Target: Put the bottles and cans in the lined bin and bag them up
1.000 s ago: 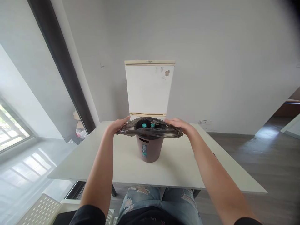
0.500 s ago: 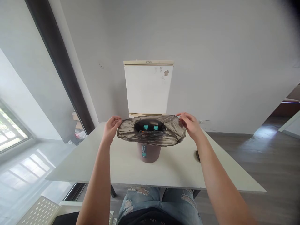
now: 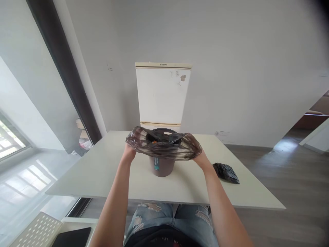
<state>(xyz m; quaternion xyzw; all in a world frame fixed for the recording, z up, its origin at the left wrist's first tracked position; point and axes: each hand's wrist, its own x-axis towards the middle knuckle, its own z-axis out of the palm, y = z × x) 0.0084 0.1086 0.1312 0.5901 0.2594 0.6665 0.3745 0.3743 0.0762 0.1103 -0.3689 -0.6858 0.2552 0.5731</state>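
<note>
A thin, translucent black trash bag (image 3: 164, 151) is spread wide over the mouth of a brownish bucket (image 3: 164, 167) on the table. My left hand (image 3: 131, 150) is at the bag's left end, its fingers covered by the film and seen only dimly through it. On the opposite end my right hand (image 3: 199, 157) grips the bag in the same way, fingers mostly veiled by plastic. The bucket's dark rim shows behind the bag, with a small orange patch (image 3: 154, 142) inside. The bottle caps are hidden by the film.
A folded black plastic bundle (image 3: 226, 172) lies on the pale table (image 3: 102, 171), right of my right forearm. Behind the table stands a white fridge (image 3: 161, 96). At lower left, a white perforated basket (image 3: 38, 228) and a black flat object (image 3: 72, 237) sit below the table's edge.
Both hands have moved inward and slipped beneath the bag's film at its ends. The bag's front has risen and bunched, covering the two teal bottle caps. The black bundle has come into fuller view.
</note>
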